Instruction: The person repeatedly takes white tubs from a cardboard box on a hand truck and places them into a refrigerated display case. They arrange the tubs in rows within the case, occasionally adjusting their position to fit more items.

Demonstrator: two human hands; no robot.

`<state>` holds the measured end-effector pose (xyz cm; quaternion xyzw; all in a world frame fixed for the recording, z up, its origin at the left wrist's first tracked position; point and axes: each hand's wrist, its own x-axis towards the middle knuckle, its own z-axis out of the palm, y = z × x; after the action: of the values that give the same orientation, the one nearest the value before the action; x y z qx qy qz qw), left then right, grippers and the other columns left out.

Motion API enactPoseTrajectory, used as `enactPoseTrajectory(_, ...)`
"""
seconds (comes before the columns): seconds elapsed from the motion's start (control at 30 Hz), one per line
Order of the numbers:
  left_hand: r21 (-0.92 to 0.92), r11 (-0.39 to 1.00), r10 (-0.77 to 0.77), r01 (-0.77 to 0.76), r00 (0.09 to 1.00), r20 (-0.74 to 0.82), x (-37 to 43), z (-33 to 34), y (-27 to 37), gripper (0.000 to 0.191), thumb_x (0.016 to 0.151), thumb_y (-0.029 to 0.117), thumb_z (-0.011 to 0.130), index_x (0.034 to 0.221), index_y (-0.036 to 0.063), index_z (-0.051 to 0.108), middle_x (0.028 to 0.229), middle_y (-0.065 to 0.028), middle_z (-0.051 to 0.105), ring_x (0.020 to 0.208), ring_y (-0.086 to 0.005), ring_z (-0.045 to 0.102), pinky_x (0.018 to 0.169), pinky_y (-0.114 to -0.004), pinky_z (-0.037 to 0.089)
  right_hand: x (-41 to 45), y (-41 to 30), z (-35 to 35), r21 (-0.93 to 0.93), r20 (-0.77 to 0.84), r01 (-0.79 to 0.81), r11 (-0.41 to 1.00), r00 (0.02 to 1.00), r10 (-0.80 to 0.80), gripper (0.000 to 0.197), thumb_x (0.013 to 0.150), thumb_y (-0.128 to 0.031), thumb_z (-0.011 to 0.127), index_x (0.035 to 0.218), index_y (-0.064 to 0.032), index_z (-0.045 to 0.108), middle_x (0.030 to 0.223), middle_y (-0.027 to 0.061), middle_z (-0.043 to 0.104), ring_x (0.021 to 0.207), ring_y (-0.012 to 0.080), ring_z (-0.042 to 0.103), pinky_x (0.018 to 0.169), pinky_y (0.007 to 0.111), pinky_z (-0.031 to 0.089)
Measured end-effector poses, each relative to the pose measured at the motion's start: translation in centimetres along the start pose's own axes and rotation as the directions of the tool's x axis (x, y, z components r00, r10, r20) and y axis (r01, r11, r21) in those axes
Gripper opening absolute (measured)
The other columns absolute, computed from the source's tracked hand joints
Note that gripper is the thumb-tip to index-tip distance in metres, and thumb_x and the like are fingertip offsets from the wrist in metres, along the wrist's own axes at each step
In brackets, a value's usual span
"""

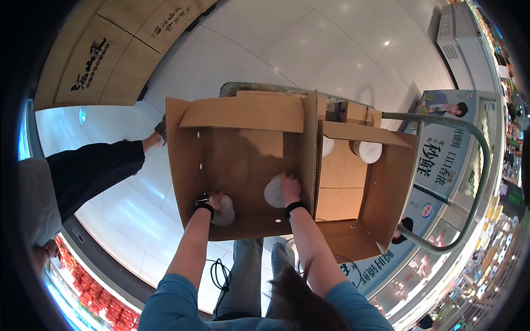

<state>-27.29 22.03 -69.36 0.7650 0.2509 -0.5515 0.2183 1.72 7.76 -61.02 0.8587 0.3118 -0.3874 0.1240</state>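
An open cardboard box (242,113) stands before me with its flaps up. Deep inside, my left hand (215,201) is on a white round container (225,212) near the box's near-left corner. My right hand (291,188) grips the edge of another white round container (274,193) near the right wall. My fingers partly cover both containers. To the right, a second open cardboard box (389,194) holds a white-lidded tub (370,152) and a partly hidden white container (327,145) at its far side.
The boxes rest by a cart with a curved metal handle (482,165). Beyond them is a smaller carton (352,113). A person's leg (97,165) is close on the left. Refrigerated display cases (439,140) line the right. A dark cable (220,275) hangs near my legs.
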Motion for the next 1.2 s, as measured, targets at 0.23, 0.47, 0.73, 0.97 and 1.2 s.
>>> enactPoseTrajectory(0.23, -0.327, 0.914, 0.270, -0.241, 0.962, 0.044, 0.6, -3.4, 1.7, 0.110, 0.039, 0.040, 0.080, 0.132, 0.0064, 0.031, 0.132, -0.0175, 0.038, 0.122, -0.0294, 0.037, 0.101, -0.034, 0.031, -1.9, 1.9, 0.0, 0.278, 0.182, -0.075, 0.958, 0.983, 0.024, 0.082, 0.053, -0.035, 0.079, 0.121, -0.0107, 0.041, 0.109, 0.0182, 0.055, 0.105, 0.0355, 0.050, 0.088, 0.041, 0.043)
enactPoseTrajectory(0.47, -0.490, 0.855, 0.290, -0.172, 0.941, 0.176, 0.3, -4.6, 2.9, 0.106, 0.037, 0.035, 0.079, 0.128, 0.0035, 0.036, 0.126, -0.0197, 0.043, 0.117, -0.0325, 0.042, 0.097, -0.037, 0.037, -1.3, 3.9, 1.6, 0.490, 0.264, -0.162, 0.857, 0.964, 0.031, 0.088, 0.054, -0.032, 0.077, 0.124, -0.0034, 0.034, 0.111, 0.0189, 0.054, 0.104, 0.0341, 0.052, 0.088, 0.039, 0.043)
enactPoseTrajectory(0.73, -0.203, 0.955, 0.219, -0.215, 0.976, 0.000, -3.4, -8.0, 6.0, 0.076, 0.044, 0.041, 0.075, 0.101, -0.0032, 0.055, 0.094, -0.0198, 0.060, 0.085, -0.0315, 0.059, 0.073, -0.036, 0.048, -1.3, 2.2, 1.7, 0.691, 0.360, -0.205, 0.693, 0.929, -0.084, 0.097, 0.056, -0.025, 0.075, 0.127, 0.0042, 0.017, 0.108, 0.0243, 0.052, 0.097, 0.0288, 0.056, 0.075, 0.035, 0.050)
enactPoseTrajectory(0.97, -0.366, 0.912, 0.173, -0.184, 0.983, -0.063, -11.7, -15.7, 8.6, 0.067, 0.051, 0.038, 0.074, 0.097, -0.0072, 0.054, 0.078, -0.0165, 0.062, 0.070, -0.0273, 0.062, 0.065, -0.035, 0.050, -4.7, 1.0, -0.5, 0.824, 0.225, -0.285, 0.490, 0.958, 0.178, 0.102, 0.054, -0.032, 0.075, 0.129, 0.0025, 0.015, 0.117, 0.0267, 0.045, 0.102, 0.0352, 0.052, 0.081, 0.035, 0.048)
enactPoseTrajectory(1.2, -0.373, 0.916, -0.068, -0.149, 0.859, -0.508, -25.6, -21.8, 10.1, 0.082, 0.050, 0.040, 0.077, 0.110, -0.0038, 0.041, 0.108, -0.0237, 0.051, 0.103, -0.0370, 0.050, 0.085, -0.040, 0.044, -11.6, 2.4, -6.9, 0.955, 0.110, -0.198, 0.221, 0.929, 0.353, 0.097, 0.053, -0.038, 0.078, 0.121, 0.0008, 0.022, 0.097, 0.0217, 0.053, 0.071, 0.0259, 0.059, 0.053, 0.033, 0.051)
